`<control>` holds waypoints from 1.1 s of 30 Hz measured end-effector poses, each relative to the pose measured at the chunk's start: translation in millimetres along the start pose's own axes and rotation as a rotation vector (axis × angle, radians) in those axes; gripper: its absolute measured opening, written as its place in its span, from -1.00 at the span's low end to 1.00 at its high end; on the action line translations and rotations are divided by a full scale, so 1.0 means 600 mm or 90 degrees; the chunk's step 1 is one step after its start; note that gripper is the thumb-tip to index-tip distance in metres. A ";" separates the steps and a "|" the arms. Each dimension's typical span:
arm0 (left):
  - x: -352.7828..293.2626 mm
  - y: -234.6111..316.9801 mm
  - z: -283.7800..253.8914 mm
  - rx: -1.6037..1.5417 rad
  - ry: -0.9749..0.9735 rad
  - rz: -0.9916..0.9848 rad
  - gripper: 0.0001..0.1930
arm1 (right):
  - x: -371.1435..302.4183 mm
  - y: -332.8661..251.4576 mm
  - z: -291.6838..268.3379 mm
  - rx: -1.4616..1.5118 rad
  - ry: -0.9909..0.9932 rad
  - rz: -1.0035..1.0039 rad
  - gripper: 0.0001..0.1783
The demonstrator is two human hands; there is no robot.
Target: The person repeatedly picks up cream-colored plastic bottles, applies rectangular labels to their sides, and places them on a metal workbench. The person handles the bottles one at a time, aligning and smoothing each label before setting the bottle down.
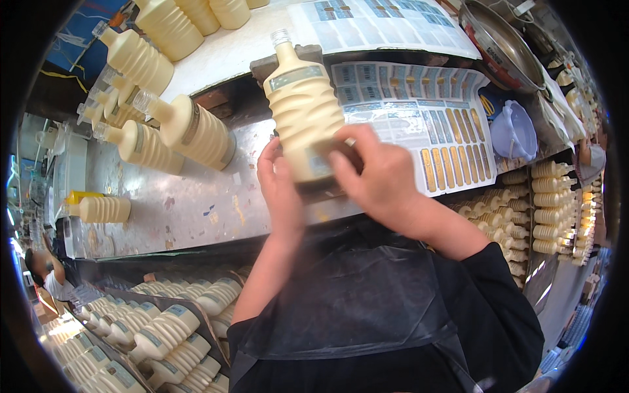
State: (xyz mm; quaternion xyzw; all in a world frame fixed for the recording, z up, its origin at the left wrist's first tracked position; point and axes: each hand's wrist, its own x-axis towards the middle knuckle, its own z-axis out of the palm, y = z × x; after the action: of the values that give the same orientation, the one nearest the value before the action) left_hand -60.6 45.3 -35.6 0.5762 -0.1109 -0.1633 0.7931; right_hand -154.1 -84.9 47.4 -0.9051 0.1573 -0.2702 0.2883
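A cream, wavy-ribbed bottle (303,108) with a clear threaded neck stands in front of me, its top leaning away. It wears a grey-blue label band at the shoulder, and a small bluish label (318,161) shows low on its front. My left hand (280,187) is closed round the lower left side of the bottle. On the lower right side, my right hand (380,171) grips with curled fingers, its thumb near the small label. Sheets of blue and gold stickers (419,124) lie just right of the bottle.
More cream bottles (196,134) stand at the left of the metal table (190,216). Another sticker sheet (386,26) lies on the white board behind. A lilac bucket (514,131) and a round metal pan (504,46) are at right. Crates of bottles (164,331) sit below left; racked bottles (550,209) line the right.
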 end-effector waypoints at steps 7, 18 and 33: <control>-0.004 -0.015 0.014 0.457 0.012 0.116 -0.05 | -0.004 0.059 0.004 0.008 0.002 0.110 -0.72; 0.024 -0.009 0.018 0.412 0.020 0.072 -0.12 | -0.010 0.032 0.003 0.077 0.001 0.021 -0.72; 0.000 -0.044 -0.046 0.441 -0.140 0.160 0.09 | 0.004 0.092 0.010 0.071 0.022 0.123 -0.76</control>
State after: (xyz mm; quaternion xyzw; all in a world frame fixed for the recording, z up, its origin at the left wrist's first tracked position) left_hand -54.2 62.4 -69.1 0.7709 -0.3141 -0.0785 0.5485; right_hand -155.5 -126.6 11.0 -0.8635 0.2336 -0.2650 0.3600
